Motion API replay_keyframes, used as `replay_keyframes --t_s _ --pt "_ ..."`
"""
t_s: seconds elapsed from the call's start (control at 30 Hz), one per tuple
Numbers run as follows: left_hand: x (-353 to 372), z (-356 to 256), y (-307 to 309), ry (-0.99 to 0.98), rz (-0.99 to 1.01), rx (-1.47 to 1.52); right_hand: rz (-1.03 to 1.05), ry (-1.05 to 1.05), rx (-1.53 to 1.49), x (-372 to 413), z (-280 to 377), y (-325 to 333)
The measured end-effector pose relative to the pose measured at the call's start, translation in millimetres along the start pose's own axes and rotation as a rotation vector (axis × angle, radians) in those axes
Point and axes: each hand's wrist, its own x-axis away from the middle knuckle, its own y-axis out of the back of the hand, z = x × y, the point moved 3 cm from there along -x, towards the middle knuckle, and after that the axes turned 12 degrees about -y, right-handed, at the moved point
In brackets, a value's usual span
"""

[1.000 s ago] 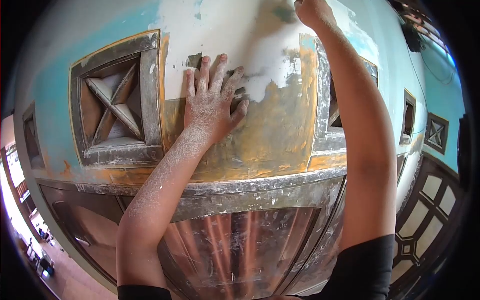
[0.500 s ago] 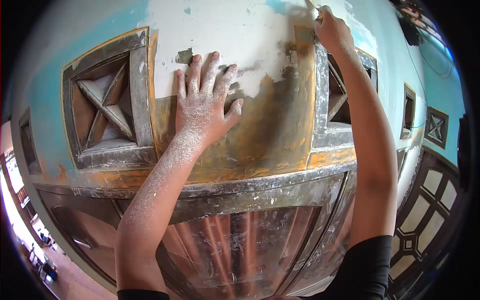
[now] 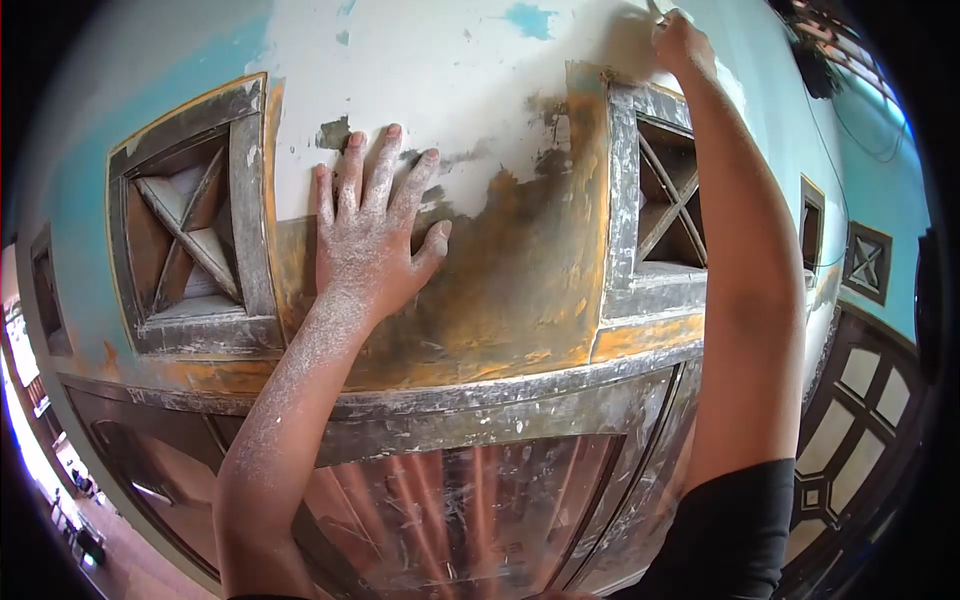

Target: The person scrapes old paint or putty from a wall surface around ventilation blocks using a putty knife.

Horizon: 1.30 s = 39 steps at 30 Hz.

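Note:
My left hand (image 3: 368,225), dusted with white powder, lies flat against the wall with its fingers spread. It spans the white patch (image 3: 460,60) and the bare brown-orange area (image 3: 500,290) below. High at the upper right, my right hand (image 3: 684,45) is closed round a thin tool (image 3: 655,10), of which only a small part shows at the top edge of the view. The tool's working end is out of sight. A shadow falls on the white wall beside that hand.
Wooden vents with crossed bars, one on the left (image 3: 190,220) and one on the right (image 3: 665,200), are set in the wall. Below runs a worn wooden ledge (image 3: 480,395) above a glass panel (image 3: 460,510). A panelled door (image 3: 850,430) stands at the far right.
The view has shifted, so the wall and vents sit lower and further left. My right hand with the tool is further right relative to the right vent. My left hand stays flat on the wall.

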Motion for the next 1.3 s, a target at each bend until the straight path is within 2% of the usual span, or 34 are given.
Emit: replay_keyframes --t_s 0.07,0.13,0.17,0.2,0.27,0.3,0.37,0.47,0.57,0.67,0.73,0.77,0.97,1.03,1.13,1.2,1.3 --pt "0.6 -1.2 0.1 -0.004 0.006 -0.026 0.022 -0.007 0.002 -2.1 -14.5 -9.1" --pt "0.9 -2.9 1.2 -0.009 -0.034 -0.005 0.033 0.150 -0.014 31.1 -6.2 12.7" --pt "0.6 -3.0 0.2 -0.011 -0.032 -0.013 0.177 0.073 0.009 39.2 -2.3 22.8" --pt "1.4 -2.9 -0.4 -0.015 -0.028 -0.025 0.009 0.222 0.081 15.4 -22.1 2.1" --pt "1.7 -3.1 1.0 -0.012 -0.014 -0.031 0.020 0.055 0.078 -3.6 -41.9 5.9" --pt "-0.4 -3.4 0.9 -0.002 0.006 -0.035 0.005 0.052 0.077 -14.6 -54.8 6.9" --pt "-2.0 -3.1 1.2 -0.007 -0.016 -0.041 0.007 -0.084 0.089 -29.4 -77.0 2.2" --pt "2.3 -4.4 2.1 -0.011 -0.010 -0.011 0.023 0.039 0.137 -15.2 -82.5 4.3" --pt "2.1 -5.2 -0.1 -0.015 -0.055 -0.011 0.056 0.053 0.063 20.1 -71.2 20.2" --pt "0.4 -6.4 0.3 0.008 -0.015 -0.037 0.076 0.062 0.028 -13.3 -68.8 23.9" --pt "-0.1 -9.5 -1.2 0.021 -0.007 -0.037 0.086 -0.106 0.180 -46.4 -90.6 13.9" --pt "1.7 -9.6 -0.3 0.013 0.004 -0.039 0.122 -0.106 0.223 -49.3 -99.9 16.2" --pt "8.6 -15.5 -4.4 0.007 -0.027 -0.027 0.031 -0.010 0.148 35.6 -173.1 32.9" --pt "17.4 -25.8 -4.6 -0.011 -0.009 -0.027 0.052 -0.093 0.060 74.7 -201.8 40.7" --pt "30.5 -44.0 -9.8 -0.040 0.006 -0.019 0.046 -0.070 0.040 109.1 -216.3 53.4" --pt "30.5 -55.7 -11.3 -0.036 -0.009 -0.003 0.012 -0.034 0.047 109.2 -220.8 51.3" --pt "28.5 -65.4 -8.9 -0.030 0.025 -0.003 0.074 -0.042 0.097 77.0 -212.1 49.4"
